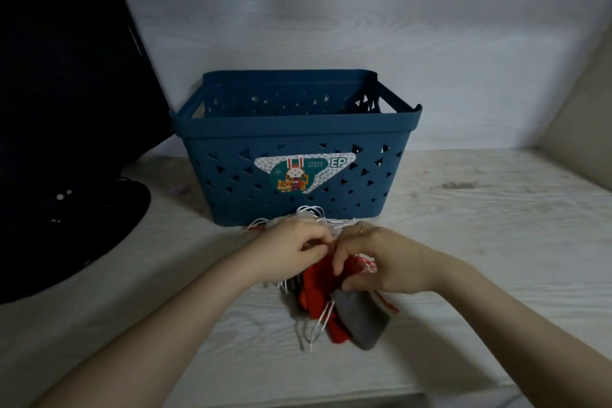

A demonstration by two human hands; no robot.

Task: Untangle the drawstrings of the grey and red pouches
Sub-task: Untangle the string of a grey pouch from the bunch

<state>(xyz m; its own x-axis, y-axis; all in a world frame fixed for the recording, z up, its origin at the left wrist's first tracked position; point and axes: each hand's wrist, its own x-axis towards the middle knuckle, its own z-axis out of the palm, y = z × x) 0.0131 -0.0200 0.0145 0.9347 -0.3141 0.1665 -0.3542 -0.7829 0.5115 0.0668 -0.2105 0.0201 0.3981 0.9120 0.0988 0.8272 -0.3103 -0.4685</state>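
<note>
Both hands meet over a bundle of pouches on the pale wood-grain counter (480,209), just in front of the blue basket (294,156). The left hand (291,248) has its fingers curled in a closed grip on the white drawstrings (318,219) at the top of the bundle. The right hand (374,258), with a ring on one finger, pinches the bunched top of a red pouch (316,288), thumb and fingers curled round the fabric. Below the right hand a grey pouch (362,318) lies on the counter, partly over the red one, and more loose white cords trail out toward the near edge. Further cords loop up behind the hands, touching the basket's front wall. The basket stands toward the back of the counter, near the wall, and bears a cartoon sticker (303,172). A dark object (66,109) fills the counter's left side.
</note>
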